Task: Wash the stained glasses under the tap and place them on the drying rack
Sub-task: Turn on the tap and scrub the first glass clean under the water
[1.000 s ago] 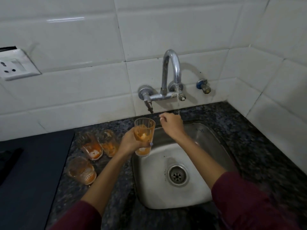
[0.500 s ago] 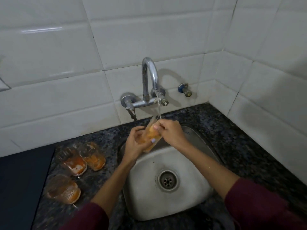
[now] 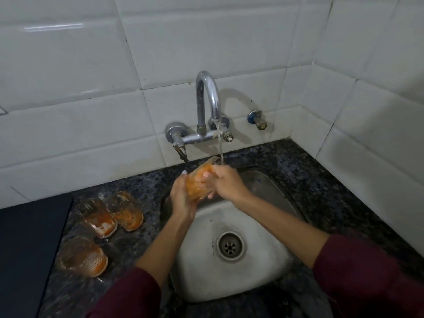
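- The step in hand looked to be the rinse of the first glass (image 3: 199, 182); it was held over the sink (image 3: 231, 283), at about 12 o'clock from the drain (image 3: 230, 246), tilted with its mouth up toward 1 o'clock, where the thin stream (image 3: 220, 148) from the tap (image 3: 207, 104) met its rim
- The left hand (image 3: 182, 199) cupped the glass from 8 o'clock, fingers curled round its base and far wall; one pale nail showed over the top edge
- The right hand (image 3: 226, 183) gripped it from 3 o'clock, fingers wrapped over the wall and pressed close together; the thumb could not be made out
- To do this well, I judged the mouth should be kept under the stream so water ran inside; the glass turned between the palms so every wall got rubbed; wet glass would be slippery, so the left-hand grip ought to stay firm over the steel
- The glass was a clear ribbed tumbler, coated orange over most of its wall; the smear looked thick, so a rinse alone might not shift it
- Three more stained glasses (image 3: 97, 218) stood on the dark speckled counter (image 3: 309, 180) at 9 o'clock from the sink, close together, two touching or nearly so; each carried orange residue with a pale patch low down
- No drying rack was in view; the task seemed barely begun
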